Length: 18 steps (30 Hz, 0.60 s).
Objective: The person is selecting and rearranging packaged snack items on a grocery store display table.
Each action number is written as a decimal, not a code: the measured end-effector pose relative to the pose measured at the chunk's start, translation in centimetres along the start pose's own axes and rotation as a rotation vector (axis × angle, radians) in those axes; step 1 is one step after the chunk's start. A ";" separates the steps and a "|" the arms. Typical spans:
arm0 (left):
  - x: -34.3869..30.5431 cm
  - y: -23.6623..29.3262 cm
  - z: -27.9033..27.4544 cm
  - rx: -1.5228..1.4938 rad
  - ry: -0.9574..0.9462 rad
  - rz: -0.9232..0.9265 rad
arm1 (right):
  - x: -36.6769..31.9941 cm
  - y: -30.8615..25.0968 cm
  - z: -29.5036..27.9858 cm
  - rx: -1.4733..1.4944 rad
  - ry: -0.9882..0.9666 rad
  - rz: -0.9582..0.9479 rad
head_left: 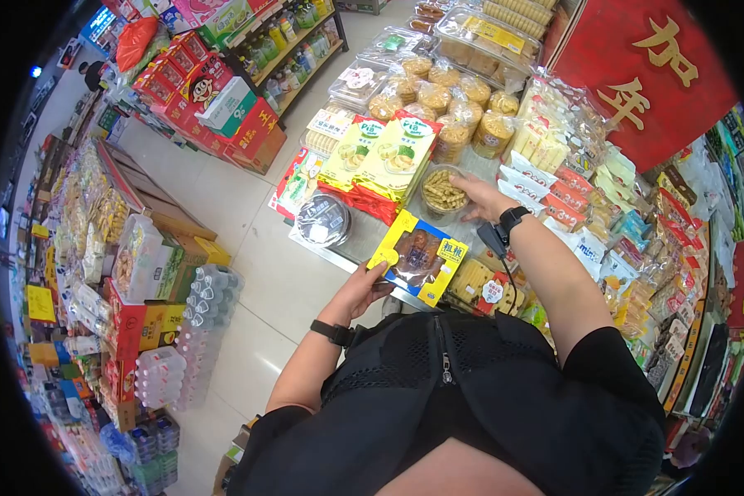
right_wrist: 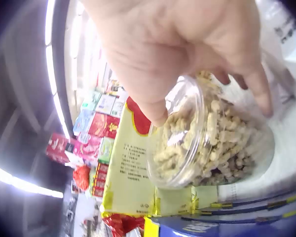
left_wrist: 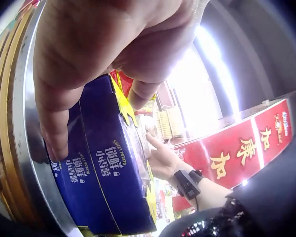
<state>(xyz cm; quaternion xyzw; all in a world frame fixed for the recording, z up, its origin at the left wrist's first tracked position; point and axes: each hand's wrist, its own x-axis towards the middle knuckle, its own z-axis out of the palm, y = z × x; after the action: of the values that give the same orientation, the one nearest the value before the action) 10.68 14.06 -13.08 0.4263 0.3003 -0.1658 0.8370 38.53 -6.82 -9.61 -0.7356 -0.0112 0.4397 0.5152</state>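
Observation:
In the head view my left hand grips the near-left corner of a blue and yellow sweet potato box, thumb over the top edge. The left wrist view shows its fingers along the dark blue side of the box, which sits at the metal counter edge. My right hand holds a clear plastic tub of twisted snack sticks, just beyond the box. In the right wrist view the thumb rests at the lid of the tub, with other fingers around the far side.
Yellow snack bags lie left of the tub, beside a round dark-topped container. Bagged round biscuits stand behind. Packaged snacks fill the right side. A red sign rises at the back. Bottle packs stand across the aisle.

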 end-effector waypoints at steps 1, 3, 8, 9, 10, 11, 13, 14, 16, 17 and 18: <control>0.1 -0.2 0.0 0.000 0.000 0.000 | 1.2 0.7 -0.2 0.000 0.000 0.000; 0.2 -0.7 0.1 0.051 0.059 0.028 | 4.2 2.1 -0.7 -0.580 0.291 -0.522; 0.9 -1.3 0.1 0.029 0.053 0.014 | -0.4 -1.7 3.8 -1.079 0.245 -0.435; 1.0 -1.2 0.2 0.021 0.039 0.013 | -0.5 -1.9 4.0 -1.185 0.254 -0.397; 0.8 -1.4 0.3 0.021 0.039 0.013 | -0.2 -1.5 4.0 -1.161 0.268 -0.413; 0.8 -1.3 0.5 0.002 0.065 0.030 | 0.2 -1.8 3.9 -1.165 0.279 -0.423; 0.4 -1.5 0.6 -0.021 0.096 0.040 | 0.4 -1.4 3.9 -1.032 0.308 -0.403; 0.3 -1.6 0.7 -0.052 0.090 0.055 | 0.5 -1.4 3.5 -1.040 0.302 -0.409; 0.2 -1.5 0.5 -0.080 0.084 0.064 | -0.5 -1.8 1.9 -0.909 0.336 -0.428; 0.0 -1.9 0.3 -0.126 0.060 0.059 | -1.5 -1.6 1.0 -0.914 0.311 -0.420; 0.1 -1.7 0.1 -0.166 0.030 0.060 | -3.5 -2.5 -0.2 -0.856 0.435 -0.594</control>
<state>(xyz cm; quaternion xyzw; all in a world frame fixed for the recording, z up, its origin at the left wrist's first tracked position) 9.88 12.95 -14.15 0.3666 0.3126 -0.1088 0.8695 37.55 -7.47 -5.45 -0.9178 -0.2890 0.0703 0.2630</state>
